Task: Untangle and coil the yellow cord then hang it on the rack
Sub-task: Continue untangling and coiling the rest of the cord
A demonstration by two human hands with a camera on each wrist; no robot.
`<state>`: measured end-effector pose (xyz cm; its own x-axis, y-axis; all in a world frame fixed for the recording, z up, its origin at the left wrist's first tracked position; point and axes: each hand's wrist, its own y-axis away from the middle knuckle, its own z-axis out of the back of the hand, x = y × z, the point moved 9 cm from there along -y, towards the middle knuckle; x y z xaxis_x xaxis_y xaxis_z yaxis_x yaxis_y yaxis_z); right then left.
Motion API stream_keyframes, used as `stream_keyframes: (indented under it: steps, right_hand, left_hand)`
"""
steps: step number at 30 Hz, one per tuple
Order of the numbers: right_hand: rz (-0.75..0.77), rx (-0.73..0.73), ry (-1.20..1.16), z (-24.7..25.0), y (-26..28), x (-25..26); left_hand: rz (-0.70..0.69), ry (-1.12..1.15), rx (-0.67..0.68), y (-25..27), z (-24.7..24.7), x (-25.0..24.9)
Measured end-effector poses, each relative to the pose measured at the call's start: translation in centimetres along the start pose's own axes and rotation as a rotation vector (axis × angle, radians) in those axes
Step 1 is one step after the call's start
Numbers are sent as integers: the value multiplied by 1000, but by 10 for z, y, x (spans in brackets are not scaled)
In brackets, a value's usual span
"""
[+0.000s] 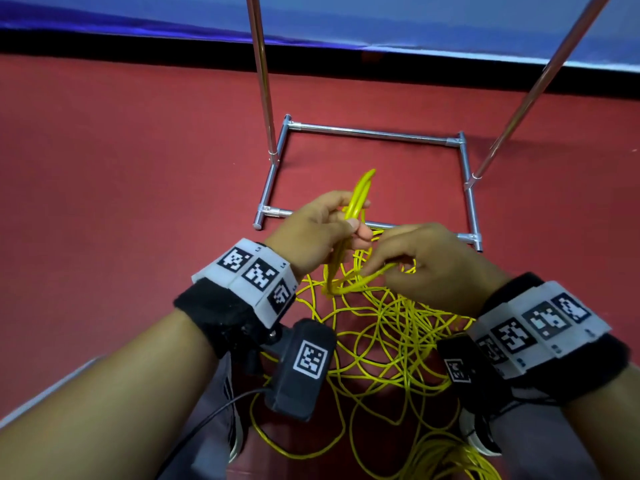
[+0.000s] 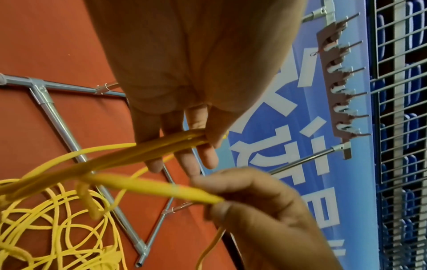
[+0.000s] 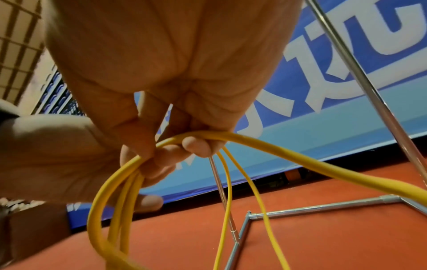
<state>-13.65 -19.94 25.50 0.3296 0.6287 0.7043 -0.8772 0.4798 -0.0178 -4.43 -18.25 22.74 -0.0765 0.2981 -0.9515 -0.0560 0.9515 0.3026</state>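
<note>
Several loops of the yellow cord [image 1: 356,202] are gathered into a narrow bundle that stands up out of the left hand [image 1: 313,230], while most of the cord lies in a loose tangle on the red floor [image 1: 121,161] below and between the two forearms. The left hand grips the bundle, thumb pressed across the strands and fingers curled round them; the left wrist view shows the strands crossing under its fingers [image 2: 150,138]. The right hand [image 1: 426,261], just beside the left, pinches a single strand that runs from the bundle's lower end toward it, fingers bent round the strand. In the right wrist view the picture is blurred, so which fingers bear on the strand is hard to tell. Beyond the hands stands the rack [image 1: 370,133], a frame of silvery tubes whose rectangular base rests on the floor, two uprights rising from its sides. The left wrist view shows a brown bar with a row of hooks [image 2: 335,85] at the top of the rack, set against a blue banner [image 2: 277,109] with white characters.
</note>
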Motion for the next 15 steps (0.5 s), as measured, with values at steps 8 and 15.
stream_keyframes:
  steps: [8,15]
  right_hand:
    - [-154,-313,-299,32,4,-25]
    - [-291,-439,-299,38,13,-57]
  left_hand:
    - [84,-19,122,4,-20,11]
    - [148,71,157,6,-19,11]
